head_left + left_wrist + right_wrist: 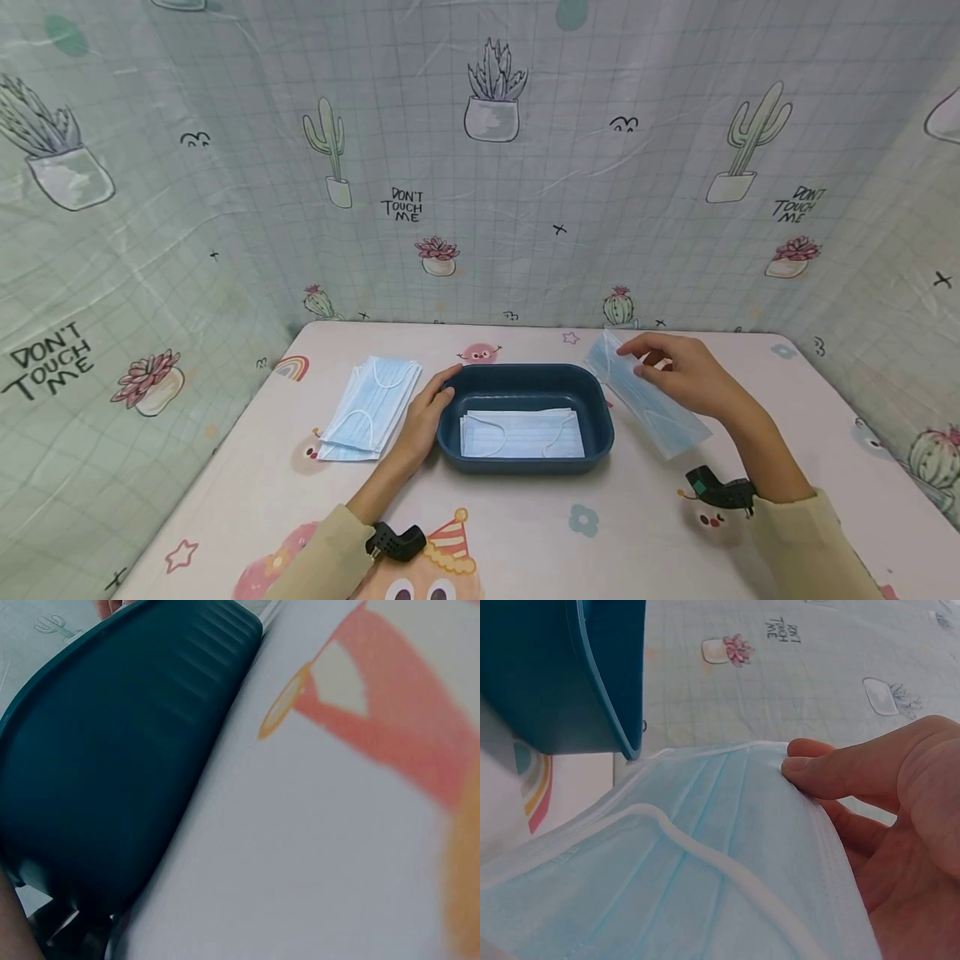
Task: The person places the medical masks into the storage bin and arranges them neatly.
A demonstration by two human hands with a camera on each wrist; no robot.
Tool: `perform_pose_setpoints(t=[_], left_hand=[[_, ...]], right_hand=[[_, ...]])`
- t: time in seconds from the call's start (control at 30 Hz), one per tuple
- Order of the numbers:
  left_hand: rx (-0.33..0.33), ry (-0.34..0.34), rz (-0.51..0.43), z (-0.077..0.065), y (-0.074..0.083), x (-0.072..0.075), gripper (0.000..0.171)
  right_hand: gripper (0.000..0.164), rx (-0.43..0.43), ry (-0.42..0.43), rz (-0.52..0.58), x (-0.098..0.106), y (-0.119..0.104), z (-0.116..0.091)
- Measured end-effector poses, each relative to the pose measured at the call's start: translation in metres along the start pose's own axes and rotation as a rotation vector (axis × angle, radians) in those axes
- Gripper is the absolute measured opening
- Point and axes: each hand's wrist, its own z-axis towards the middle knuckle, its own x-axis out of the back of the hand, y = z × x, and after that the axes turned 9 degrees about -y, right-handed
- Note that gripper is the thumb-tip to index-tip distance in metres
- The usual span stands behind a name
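Observation:
At its left end, the dark blue plastic bin (525, 467) has its rim gripped by my left hand (422, 423). Several pale blue face masks (521, 435) with white ear loops lie in the bin. My right hand (682, 373) pinches one more face mask (663, 417) by its edge, tilted and held just right of the bin. The right wrist view shows the thumb (810, 769) on the edge of this pleated mask (697, 840), close to the bin's wall (570, 697). In the left wrist view the bin's side (112, 765) hides most of the left hand.
Left of the bin, a loose stack of face masks (369, 408) lies on the table. A printed cloth (570, 533) covers the tabletop. Patterned curtains (555, 183) hang at the back and both sides. Each wrist wears a small black camera mount (397, 542).

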Motion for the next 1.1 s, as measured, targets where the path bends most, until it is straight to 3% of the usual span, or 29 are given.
perform_pose_setpoints(t=[0.2, 0.5, 0.77, 1.1], left_hand=[[0.001, -0.014, -0.022, -0.003, 0.009, 0.000, 0.044], [-0.010, -0.005, 0.019, 0.008, -0.021, 0.004, 0.044], [0.022, -0.011, 0.004, 0.008, -0.019, 0.005, 0.044], [-0.016, -0.012, 0.014, 0.007, -0.023, 0.005, 0.042]], right_hand=[[0.029, 0.009, 0.003, -0.003, 0.000, -0.001, 0.000], [0.028, 0.024, 0.012, -0.013, 0.000, -0.003, -0.001], [0.028, 0.038, 0.011, -0.015, -0.001, -0.008, 0.000], [0.028, 0.060, 0.009, -0.006, -0.003, -0.014, 0.002]])
